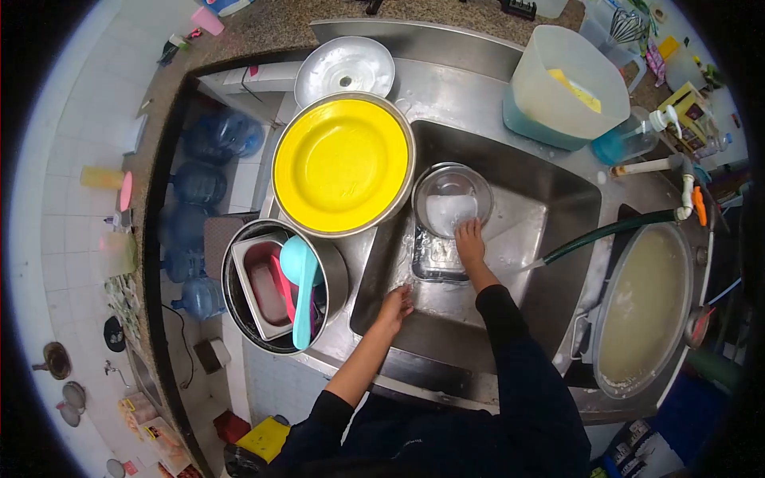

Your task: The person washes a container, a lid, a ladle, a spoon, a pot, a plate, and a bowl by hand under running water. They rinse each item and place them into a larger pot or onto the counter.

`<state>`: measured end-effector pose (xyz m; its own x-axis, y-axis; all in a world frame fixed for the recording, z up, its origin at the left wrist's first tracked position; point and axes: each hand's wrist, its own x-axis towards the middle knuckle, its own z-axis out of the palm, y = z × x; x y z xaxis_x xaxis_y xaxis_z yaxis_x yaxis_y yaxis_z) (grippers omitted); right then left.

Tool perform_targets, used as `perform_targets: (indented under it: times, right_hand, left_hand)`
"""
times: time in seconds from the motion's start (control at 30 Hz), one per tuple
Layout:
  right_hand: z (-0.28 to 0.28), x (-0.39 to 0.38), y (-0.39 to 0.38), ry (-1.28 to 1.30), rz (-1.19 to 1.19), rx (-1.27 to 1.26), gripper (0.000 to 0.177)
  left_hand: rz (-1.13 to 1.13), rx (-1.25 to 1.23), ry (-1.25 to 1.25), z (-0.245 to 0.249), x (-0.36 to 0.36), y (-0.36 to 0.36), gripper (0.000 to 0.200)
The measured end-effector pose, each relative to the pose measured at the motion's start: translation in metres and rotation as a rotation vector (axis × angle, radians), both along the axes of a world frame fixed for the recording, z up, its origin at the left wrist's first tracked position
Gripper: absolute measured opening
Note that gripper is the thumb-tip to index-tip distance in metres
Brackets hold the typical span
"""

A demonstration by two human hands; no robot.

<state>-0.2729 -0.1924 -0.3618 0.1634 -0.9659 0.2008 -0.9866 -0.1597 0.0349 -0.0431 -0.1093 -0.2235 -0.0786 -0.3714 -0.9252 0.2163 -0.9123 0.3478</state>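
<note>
Head view: my R hand (470, 239) is at the ctr of the frame, fingers over the near rim of a clear round bowl (437, 181) w/ a whitish patch inside. Can't tell if they're pinching the rim or just resting on it. Bowl's in the L part of the sink (510, 323), overlapping a clear rect. container (441, 265) on its near side.

My L hand (395, 307) is lower L of ctr, at the near L part of the sink, apart from the bowl; fingers loosely bent, released, not clenched. Closest item to it is the rect. container.

Green hose (613, 230) comes in from the R, its end pointing at the sink near my R wrist, w/ water running out.

Upper L of ctr: yellow basin (343, 163) in a wider metal rim, w/ a round metal lid (362, 57) just behind. Below it, L of the sink, a metal pot (333, 275) w/ a rect. metal pan (265, 291), a turquoise scoop (303, 299) & a pink utensil (280, 279). Upper R: translucent tub (558, 76) w/ bluish liquid & smth yellow, beside a pump bottle (629, 141), also blue inside. Far R: big oval tub (644, 311) of cloudy liquid.
</note>
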Motion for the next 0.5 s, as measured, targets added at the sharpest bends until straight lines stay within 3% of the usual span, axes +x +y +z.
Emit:
perform_targets:
  times: [0.07, 0.13, 0.2, 0.27, 0.33, 0.37, 0.4, 0.43, 0.47, 0.5]
  right_hand:
    - [0.008, 0.003, -0.006, 0.335, 0.187, 0.251, 0.02]
    - [0.013, 0.008, 0.003, 0.383, 0.257, 0.258, 0.019]
    - [0.026, 0.018, 0.013, 0.079, 0.367, 0.054, 0.019]
    - [0.062, 0.031, 0.018, -0.034, 0.316, 0.119, 0.016]
    - [0.09, 0.038, 0.023, -0.273, 0.138, 0.213, 0.012]
    - [0.106, 0.038, 0.027, -0.262, 0.136, 0.212, 0.012]
    - [0.123, 0.038, 0.031, -0.463, 0.029, 0.168, 0.011]
    - [0.136, 0.036, 0.037, -0.665, -0.079, 0.12, 0.011]
    - [0.144, 0.033, 0.046, -0.662, -0.084, 0.118, 0.011]
    - [0.151, 0.031, 0.057, -0.872, -0.238, 0.104, 0.013]
  left_hand:
    - [0.003, 0.025, 0.005, 0.0, 0.002, 0.0, 0.033]
    - [-0.024, 0.002, -0.042, 0.002, -0.003, 0.001, 0.034]
    - [-0.029, 0.006, -0.039, 0.0, -0.007, -0.004, 0.034]
    - [-0.024, 0.011, -0.028, 0.003, -0.016, -0.006, 0.033]
    - [-0.089, -0.142, -0.149, 0.023, -0.029, -0.01, 0.032]
    - [-0.133, -0.268, -0.154, 0.035, -0.034, -0.011, 0.028]
    - [-0.133, -0.269, -0.144, 0.051, -0.041, -0.015, 0.028]
    - [-0.213, -0.499, -0.177, 0.07, -0.047, -0.022, 0.027]
    - [-0.294, -0.73, -0.21, 0.087, -0.051, -0.029, 0.026]
    - [-0.255, -0.74, -0.171, 0.101, -0.052, -0.037, 0.027]
